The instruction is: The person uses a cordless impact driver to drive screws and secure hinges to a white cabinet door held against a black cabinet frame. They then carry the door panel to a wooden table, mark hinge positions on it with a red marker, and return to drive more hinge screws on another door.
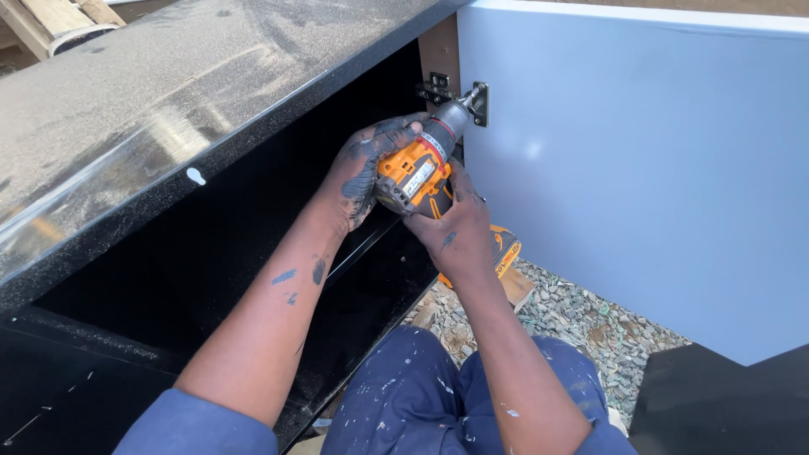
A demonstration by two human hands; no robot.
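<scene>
Bright daylight falls from above, evenly and without haze. The glossy black cabinet top (168,93) throws back a broad pale glare, with dust showing in the sheen. The pale door panel (640,168) is lit flat, with a faint soft highlight near the hinge (472,103). The cabinet's inside (211,253) is deep shadow, detail lost. Focus is sharp throughout; edges bend slightly.

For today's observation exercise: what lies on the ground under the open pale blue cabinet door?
Under the pale blue door lies grey gravel and a piece of wood. The right hand and orange drill cover the ground nearer the cabinet, so that part cannot be seen.
</scene>
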